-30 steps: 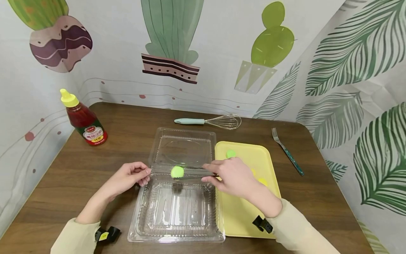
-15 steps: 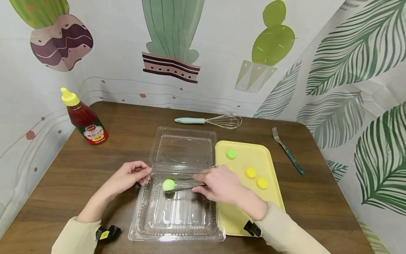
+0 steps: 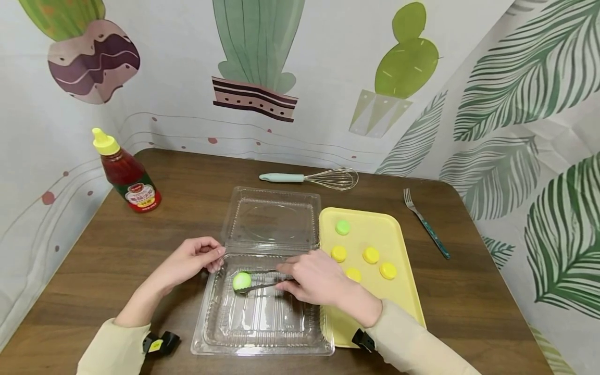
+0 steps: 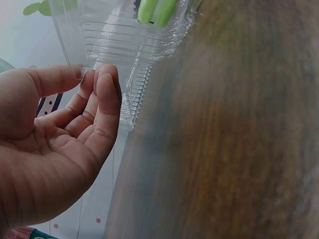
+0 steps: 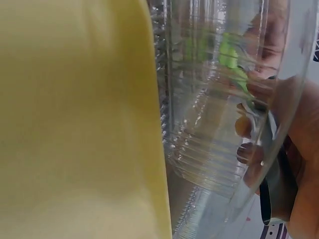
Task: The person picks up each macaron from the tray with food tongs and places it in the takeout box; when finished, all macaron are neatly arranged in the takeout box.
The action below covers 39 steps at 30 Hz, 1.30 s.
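Observation:
A clear plastic clamshell box lies open, its lid folded back toward the wall. My left hand pinches the box's left edge near the hinge; in the left wrist view thumb and fingertips meet at the plastic. Dark tongs are in my right hand, gripped between thumb and fingers. Between the tongs' tips is a light green macaron, at the back left inside the box's base. Whether it touches the bottom I cannot tell. Through the plastic, the left wrist view shows the macaron's two shells.
Right of the box, a yellow tray bears a green macaron and several yellow macarons. A whisk lies behind the lid, a fork beyond the tray. A ketchup bottle stands at the back left.
My right hand has carried the green macaron in the tongs from above the hinge leftward and nearer, into the box's base. The left hand has stayed at the edge.

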### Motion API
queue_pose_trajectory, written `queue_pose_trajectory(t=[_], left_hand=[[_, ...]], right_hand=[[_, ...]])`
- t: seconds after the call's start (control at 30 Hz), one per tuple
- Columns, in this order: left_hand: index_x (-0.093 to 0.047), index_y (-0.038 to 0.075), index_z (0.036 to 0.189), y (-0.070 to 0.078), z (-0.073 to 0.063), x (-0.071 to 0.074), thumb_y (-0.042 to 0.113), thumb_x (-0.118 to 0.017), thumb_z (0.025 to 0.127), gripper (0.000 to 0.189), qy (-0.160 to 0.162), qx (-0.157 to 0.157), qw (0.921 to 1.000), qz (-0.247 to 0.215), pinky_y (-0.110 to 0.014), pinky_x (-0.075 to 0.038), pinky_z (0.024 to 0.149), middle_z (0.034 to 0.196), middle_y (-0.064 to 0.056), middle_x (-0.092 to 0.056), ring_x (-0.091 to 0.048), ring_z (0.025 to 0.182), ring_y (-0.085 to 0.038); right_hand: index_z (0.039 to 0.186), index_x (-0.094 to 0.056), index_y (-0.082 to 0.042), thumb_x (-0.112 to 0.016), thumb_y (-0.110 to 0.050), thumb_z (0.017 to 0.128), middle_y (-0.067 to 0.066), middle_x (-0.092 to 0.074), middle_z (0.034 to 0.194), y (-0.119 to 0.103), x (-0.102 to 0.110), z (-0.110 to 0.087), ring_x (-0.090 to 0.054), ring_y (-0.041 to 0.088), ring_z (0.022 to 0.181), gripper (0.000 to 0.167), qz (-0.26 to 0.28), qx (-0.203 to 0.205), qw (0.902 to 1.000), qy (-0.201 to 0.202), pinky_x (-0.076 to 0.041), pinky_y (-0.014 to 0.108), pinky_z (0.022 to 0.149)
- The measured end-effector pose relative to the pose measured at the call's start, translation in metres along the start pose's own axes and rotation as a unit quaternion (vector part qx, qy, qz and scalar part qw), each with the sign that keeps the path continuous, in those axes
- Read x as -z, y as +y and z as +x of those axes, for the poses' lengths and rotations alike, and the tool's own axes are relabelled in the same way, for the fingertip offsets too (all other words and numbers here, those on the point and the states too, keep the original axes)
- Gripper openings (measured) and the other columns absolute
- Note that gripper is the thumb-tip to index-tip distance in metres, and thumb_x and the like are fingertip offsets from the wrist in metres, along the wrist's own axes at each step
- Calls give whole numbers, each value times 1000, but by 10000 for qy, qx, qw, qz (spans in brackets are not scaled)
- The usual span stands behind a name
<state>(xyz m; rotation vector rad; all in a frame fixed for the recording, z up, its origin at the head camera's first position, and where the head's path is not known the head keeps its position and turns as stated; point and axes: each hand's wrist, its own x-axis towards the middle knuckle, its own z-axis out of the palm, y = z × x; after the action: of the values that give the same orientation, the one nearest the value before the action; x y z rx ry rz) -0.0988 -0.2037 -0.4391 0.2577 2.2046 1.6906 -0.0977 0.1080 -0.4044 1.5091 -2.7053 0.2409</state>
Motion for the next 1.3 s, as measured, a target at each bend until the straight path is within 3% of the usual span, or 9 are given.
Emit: queue_pose_trajectory(t=[0.43, 0.9, 1.3], left_hand=[[-61, -11, 100, -1, 1, 0, 13, -59, 101, 24, -9, -22, 10000, -68, -30, -52, 61, 79, -12, -63, -60, 67, -14], [-62, -9, 100, -1, 1, 1, 15, -60, 101, 25, -17, 20, 10000, 9, -30, -52, 62, 80, -12, -64, -60, 68, -15], [-62, -9, 100, 0, 0, 1, 14, -60, 101, 23, -14, 45, 10000, 4, -30, -52, 62, 79, -12, -64, -60, 68, -15]], right_hand=[[119, -72, -16, -63, -47, 96, -2, -74, 106, -1, -4, 1, -66, 7, 69, 41, -223, -113, 9993, -290, -39, 12, 48], [121, -71, -15, -67, -53, 91, -2, -73, 102, -2, -5, 1, -56, 1, 61, 49, 45, -402, 9984, -387, -31, 12, 43], [122, -69, -13, -68, -53, 90, -3, -72, 96, -3, 2, -3, -49, 0, 57, 51, 82, -488, 9980, -397, -33, 13, 44]])
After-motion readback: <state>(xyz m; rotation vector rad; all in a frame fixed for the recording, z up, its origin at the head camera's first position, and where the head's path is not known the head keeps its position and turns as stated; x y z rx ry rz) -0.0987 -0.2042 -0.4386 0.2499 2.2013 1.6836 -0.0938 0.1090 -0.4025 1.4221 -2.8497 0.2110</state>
